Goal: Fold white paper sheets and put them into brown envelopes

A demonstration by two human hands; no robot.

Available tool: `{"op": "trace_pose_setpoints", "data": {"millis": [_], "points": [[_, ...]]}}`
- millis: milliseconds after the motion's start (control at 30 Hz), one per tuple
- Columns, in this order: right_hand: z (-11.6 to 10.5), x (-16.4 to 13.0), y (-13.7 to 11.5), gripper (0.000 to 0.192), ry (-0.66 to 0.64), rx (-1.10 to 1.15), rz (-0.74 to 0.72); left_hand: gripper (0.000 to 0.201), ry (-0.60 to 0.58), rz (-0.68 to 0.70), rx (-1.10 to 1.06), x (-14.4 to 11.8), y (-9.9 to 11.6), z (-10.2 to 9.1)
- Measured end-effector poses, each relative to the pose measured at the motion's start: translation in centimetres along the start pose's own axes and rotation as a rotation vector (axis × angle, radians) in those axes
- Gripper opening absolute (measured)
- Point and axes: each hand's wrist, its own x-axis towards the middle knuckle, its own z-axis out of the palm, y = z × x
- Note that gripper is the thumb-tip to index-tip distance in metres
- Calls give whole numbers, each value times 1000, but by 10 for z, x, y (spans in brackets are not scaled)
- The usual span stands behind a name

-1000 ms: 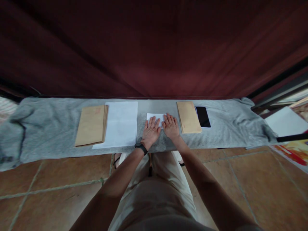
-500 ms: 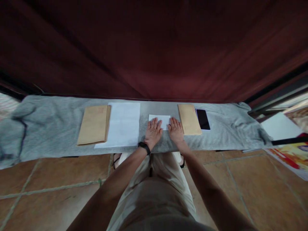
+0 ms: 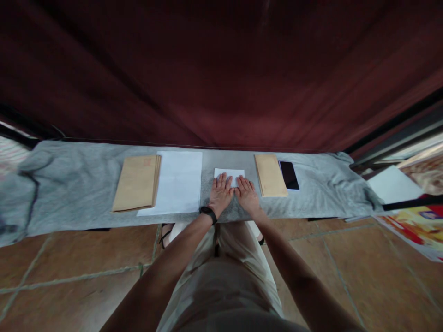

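Hands, left and right, fingers spread flat on folded paper, no legible writing

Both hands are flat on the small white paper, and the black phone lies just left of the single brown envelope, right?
Not quite. In the head view the phone lies just right of the brown envelope, not left. The rest holds: left hand and right hand are flat on the small white paper.
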Motion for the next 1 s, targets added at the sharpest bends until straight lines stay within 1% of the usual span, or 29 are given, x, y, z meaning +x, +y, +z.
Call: {"op": "trace_pose_setpoints", "data": {"millis": [300,500,600,767,1000], "points": [[-1,-15,10,56,30,-71,31,58,87,-2,-23,-2,-7,10],[0,-19,12,55,59,-89,21,57,130,20,-17,-9,-10,8],[0,-19,10,54,64,-95,29,56,118,48,-7,-15,-12,5],[-2,-18,6,55,38,-100,55,53,76,150,0,-21,-15,-1],[-4,-18,4,55,50,-105,66,50,64,186,26,-23,-15,-10]]}}
